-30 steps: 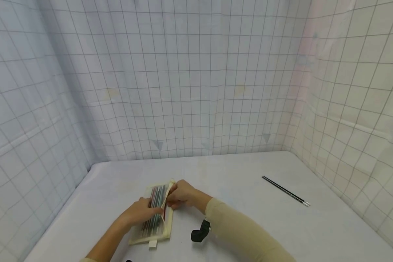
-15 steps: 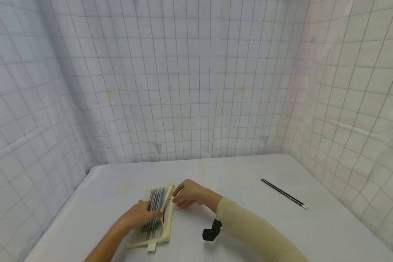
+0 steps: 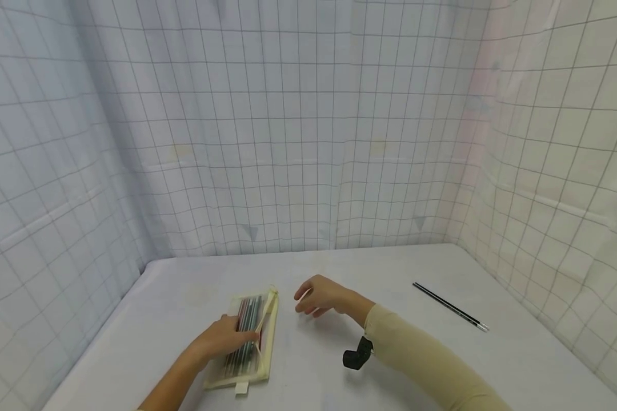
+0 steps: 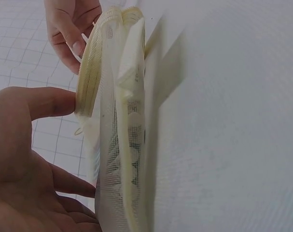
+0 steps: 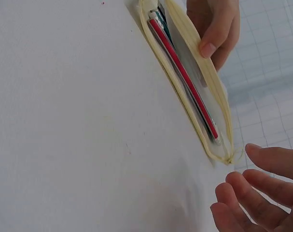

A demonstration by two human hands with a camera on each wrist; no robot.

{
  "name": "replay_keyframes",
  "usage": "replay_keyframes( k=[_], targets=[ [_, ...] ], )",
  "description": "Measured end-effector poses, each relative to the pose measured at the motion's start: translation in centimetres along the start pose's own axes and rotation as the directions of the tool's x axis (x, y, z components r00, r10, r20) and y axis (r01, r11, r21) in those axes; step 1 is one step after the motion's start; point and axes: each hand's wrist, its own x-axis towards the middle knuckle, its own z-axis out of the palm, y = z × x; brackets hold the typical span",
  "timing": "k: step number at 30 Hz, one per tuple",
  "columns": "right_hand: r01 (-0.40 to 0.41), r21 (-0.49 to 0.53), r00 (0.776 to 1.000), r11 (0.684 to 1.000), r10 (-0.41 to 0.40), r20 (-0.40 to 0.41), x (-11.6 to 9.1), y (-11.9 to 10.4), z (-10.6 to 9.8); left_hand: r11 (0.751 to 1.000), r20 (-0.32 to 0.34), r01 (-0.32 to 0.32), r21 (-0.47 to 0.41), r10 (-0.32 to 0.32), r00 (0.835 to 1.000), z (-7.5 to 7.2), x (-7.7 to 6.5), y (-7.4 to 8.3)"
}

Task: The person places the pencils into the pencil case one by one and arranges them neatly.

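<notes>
A pale-yellow mesh pencil case [image 3: 268, 357] lies on the table, its zip side parted. Through the mesh show several pencils [image 3: 247, 319], and a red pencil [image 5: 182, 72] sits inside the opening in the right wrist view. My left hand [image 3: 220, 341] holds the case from its left, thumb against the zip band [image 4: 90, 72] and fingers on the mesh face. Off the case's right side, my right hand [image 3: 321, 297] hovers with loosely bent fingers and nothing in them. Its fingertips are near the zip's end corner in the right wrist view.
Two thin black pencils [image 3: 449, 305] with pale ends lie side by side at the table's right. A white tab [image 3: 241, 389] sticks out from the case's near edge. Grid-patterned cloth [image 3: 308, 142] encloses the table [image 3: 349, 265] at the back and sides.
My right hand has let go of the case's zip edge and moved away to the right. The left hand keeps its hold on the case, which stays in place.
</notes>
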Motion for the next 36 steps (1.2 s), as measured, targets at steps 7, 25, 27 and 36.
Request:
replay_keyframes(
  k=[7, 25, 27, 36],
  targets=[
    [0.018, -0.071, 1.000, 0.997, -0.018, -0.004, -0.7, 0.5, -2.3, 1.000, -0.003, -0.006, -0.012, 0.006, 1.000, -0.1, -0.1, 0.0],
    [-0.027, -0.159, 0.996, 0.987, 0.013, -0.084, -3.8, 2.7, -7.0, 0.998, 0.041, 0.016, -0.061, -0.014, 0.999, 1.0, 3.5, -5.0],
    [-0.040, -0.159, 0.994, 0.986, 0.023, -0.103, -4.0, 3.1, -7.5, 0.997, 0.041, 0.022, -0.077, -0.019, 0.999, 1.0, 3.7, -5.2],
    [-0.067, -0.174, 0.985, 0.982, 0.038, -0.167, -5.3, 4.9, -10.4, 1.000, 0.047, 0.019, -0.025, -0.018, 0.999, -0.1, 1.1, -1.4]
  ],
)
